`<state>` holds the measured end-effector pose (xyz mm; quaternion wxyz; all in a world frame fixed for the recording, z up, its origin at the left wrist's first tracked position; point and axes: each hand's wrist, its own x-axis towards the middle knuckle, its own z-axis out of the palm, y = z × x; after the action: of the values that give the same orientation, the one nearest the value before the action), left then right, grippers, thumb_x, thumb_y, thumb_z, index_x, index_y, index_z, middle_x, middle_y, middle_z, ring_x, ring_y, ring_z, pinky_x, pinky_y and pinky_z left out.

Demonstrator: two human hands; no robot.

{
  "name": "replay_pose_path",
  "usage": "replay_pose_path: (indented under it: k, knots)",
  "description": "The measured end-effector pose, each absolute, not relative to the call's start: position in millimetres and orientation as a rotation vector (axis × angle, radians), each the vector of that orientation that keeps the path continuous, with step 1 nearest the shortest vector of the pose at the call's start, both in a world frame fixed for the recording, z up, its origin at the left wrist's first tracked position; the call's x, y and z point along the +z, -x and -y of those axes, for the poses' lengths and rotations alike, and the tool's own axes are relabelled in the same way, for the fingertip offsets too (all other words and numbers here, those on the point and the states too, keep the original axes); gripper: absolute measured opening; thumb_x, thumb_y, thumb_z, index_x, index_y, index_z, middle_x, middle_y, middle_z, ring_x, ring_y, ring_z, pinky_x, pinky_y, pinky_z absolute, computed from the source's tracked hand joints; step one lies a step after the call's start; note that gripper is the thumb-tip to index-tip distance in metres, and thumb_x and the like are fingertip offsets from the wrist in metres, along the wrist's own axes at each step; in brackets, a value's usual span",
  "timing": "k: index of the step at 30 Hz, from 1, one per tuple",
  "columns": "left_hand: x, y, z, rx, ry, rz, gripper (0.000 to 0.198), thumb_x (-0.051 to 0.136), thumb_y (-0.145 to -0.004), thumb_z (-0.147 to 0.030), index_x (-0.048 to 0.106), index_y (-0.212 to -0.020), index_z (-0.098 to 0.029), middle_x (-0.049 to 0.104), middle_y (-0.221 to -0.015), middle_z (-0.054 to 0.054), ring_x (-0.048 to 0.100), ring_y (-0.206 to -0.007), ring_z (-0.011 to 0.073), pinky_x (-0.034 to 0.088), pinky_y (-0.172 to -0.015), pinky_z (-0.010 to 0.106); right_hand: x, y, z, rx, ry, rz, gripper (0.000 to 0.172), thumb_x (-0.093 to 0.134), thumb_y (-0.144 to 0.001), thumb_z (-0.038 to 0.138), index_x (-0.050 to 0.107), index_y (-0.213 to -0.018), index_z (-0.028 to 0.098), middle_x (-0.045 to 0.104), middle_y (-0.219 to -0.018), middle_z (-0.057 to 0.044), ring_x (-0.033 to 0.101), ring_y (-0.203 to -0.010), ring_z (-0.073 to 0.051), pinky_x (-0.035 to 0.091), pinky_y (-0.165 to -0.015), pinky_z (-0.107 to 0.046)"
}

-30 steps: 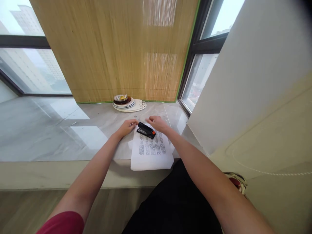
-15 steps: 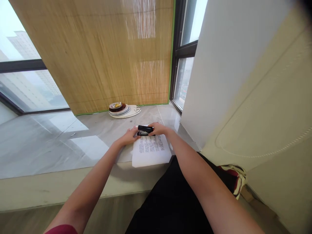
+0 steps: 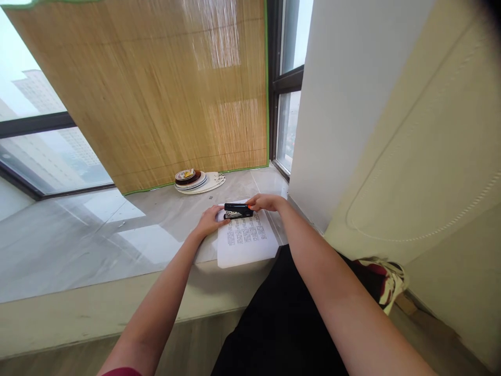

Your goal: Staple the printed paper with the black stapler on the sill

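A black stapler (image 3: pixel 238 210) lies across the upper part of a printed sheet of paper (image 3: pixel 245 253), its jaws apart at the left end and bare metal showing between them. My right hand (image 3: pixel 266 202) is closed around the stapler's right end, where a bit of orange shows. At the paper's upper left edge rests my left hand (image 3: pixel 209 221), thumb and fingers apart. Its thumb reaches over the paper to the lower left tip of the stapler. Whether more sheets lie under the top one, I cannot tell.
The grey marble sill (image 3: pixel 152 235) carries a stack of plates (image 3: pixel 191 181) on an oval white board (image 3: pixel 215 181). A tiny dark piece (image 3: pixel 210 197) lies behind the paper. Behind hangs a bamboo blind (image 3: pixel 164 94); a white wall (image 3: pixel 344 104) rises on the right.
My right hand has shifted to the stapler's right end, and more of the stapler shows. My left thumb now lies further across the paper. The view has tilted slightly.
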<state>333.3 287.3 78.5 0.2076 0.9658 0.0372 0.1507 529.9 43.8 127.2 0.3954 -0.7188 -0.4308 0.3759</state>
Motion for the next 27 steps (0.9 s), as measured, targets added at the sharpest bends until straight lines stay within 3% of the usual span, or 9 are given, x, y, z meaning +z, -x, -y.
replay_pose_path:
  k: [4, 9, 12, 15, 18, 20, 21, 24, 27]
  knots:
    - [79.8, -331.2, -285.8, 0.418, -2.615, -0.167, 0.072, 0.078, -0.081, -0.060, 0.058, -0.140, -0.024, 0.067, -0.140, 0.013, 0.062, -0.130, 0.0366, 0.045, -0.114, 0.052, 127.2, -528.9, -55.5, 1.002, 1.882, 0.945, 0.042, 0.067, -0.068, 0.012, 0.085, -0.105, 0.023, 0.077, -0.095, -0.001, 0.063, -0.086, -0.015, 0.051, -0.081, -0.024]
    - [78.0, -328.3, -285.3, 0.385, -2.421, -0.253, 0.097, 0.088, -0.071, -0.055, 0.042, -0.149, -0.022, 0.063, -0.144, 0.018, 0.060, -0.135, 0.0365, 0.044, -0.116, 0.051, 129.2, -525.7, -62.0, 0.971, 1.972, 0.815, 0.047, 0.070, -0.069, 0.007, 0.083, -0.112, 0.020, 0.077, -0.095, -0.004, 0.065, -0.082, -0.015, 0.052, -0.080, -0.025]
    - [77.9, -327.5, -284.3, 0.426, -2.305, -0.252, 0.102, 0.096, -0.062, -0.048, 0.045, -0.146, -0.022, 0.062, -0.145, 0.019, 0.056, -0.140, 0.0384, 0.041, -0.120, 0.052, 136.2, -524.5, -53.1, 0.923, 1.900, 0.917, 0.051, 0.075, -0.074, 0.014, 0.080, -0.124, 0.023, 0.078, -0.116, -0.007, 0.069, -0.094, -0.018, 0.054, -0.083, -0.026]
    - [82.6, -327.2, -277.7, 0.635, -2.115, -0.264, 0.106, 0.102, -0.053, -0.037, 0.051, -0.144, -0.021, 0.056, -0.152, 0.020, 0.046, -0.150, 0.0402, 0.028, -0.128, 0.052, 142.9, -520.9, -46.2, 0.838, 1.857, 1.131, 0.055, 0.080, -0.081, 0.028, 0.074, -0.135, 0.026, 0.073, -0.135, -0.009, 0.070, -0.106, -0.022, 0.055, -0.087, -0.028]
    - [90.5, -330.4, -267.9, 0.875, -1.672, -0.295, 0.068, 0.095, -0.073, -0.036, 0.062, -0.130, -0.022, 0.054, -0.154, 0.015, 0.042, -0.154, 0.0325, 0.024, -0.131, 0.043, 141.8, -511.5, -52.7, 0.555, 2.008, 1.371, 0.057, 0.088, -0.076, 0.037, 0.077, -0.130, 0.022, 0.074, -0.132, -0.010, 0.070, -0.110, -0.026, 0.052, -0.092, -0.029]
    - [95.5, -334.6, -263.7, 0.905, -1.324, -0.359, 0.032, 0.075, -0.094, -0.042, 0.065, -0.118, -0.023, 0.060, -0.147, 0.012, 0.049, -0.148, 0.0264, 0.035, -0.126, 0.040, 138.2, -502.8, -62.3, 0.343, 2.077, 1.460, 0.053, 0.090, -0.074, 0.037, 0.080, -0.123, 0.021, 0.076, -0.125, -0.009, 0.069, -0.110, -0.026, 0.050, -0.091, -0.028]
    - [97.6, -336.7, -262.9, 0.884, -1.172, -0.392, 0.025, 0.064, -0.102, -0.045, 0.065, -0.113, -0.023, 0.063, -0.141, 0.011, 0.053, -0.144, 0.0245, 0.041, -0.122, 0.039, 137.1, -498.4, -66.9, 0.281, 2.093, 1.474, 0.049, 0.090, -0.075, 0.037, 0.081, -0.121, 0.022, 0.077, -0.119, -0.007, 0.070, -0.107, -0.025, 0.050, -0.088, -0.026]
    - [102.0, -340.3, -265.0, 0.791, -0.862, -0.437, 0.034, 0.039, -0.112, -0.041, 0.065, -0.107, -0.019, 0.069, -0.127, 0.014, 0.066, -0.126, 0.0210, 0.053, -0.109, 0.036, 140.5, -486.7, -74.4, 0.259, 2.158, 1.468, 0.031, 0.085, -0.079, 0.032, 0.084, -0.108, 0.023, 0.078, -0.092, -0.002, 0.070, -0.089, -0.020, 0.045, -0.072, -0.024]
    - [104.0, -339.1, -267.5, 0.680, -0.704, -0.455, 0.037, 0.038, -0.111, -0.038, 0.066, -0.114, -0.014, 0.072, -0.120, 0.018, 0.072, -0.115, 0.0228, 0.059, -0.099, 0.036, 153.0, -477.4, -72.3, 0.158, 2.214, 1.447, 0.022, 0.084, -0.080, 0.032, 0.085, -0.100, 0.024, 0.075, -0.081, 0.000, 0.067, -0.083, -0.019, 0.038, -0.065, -0.026]
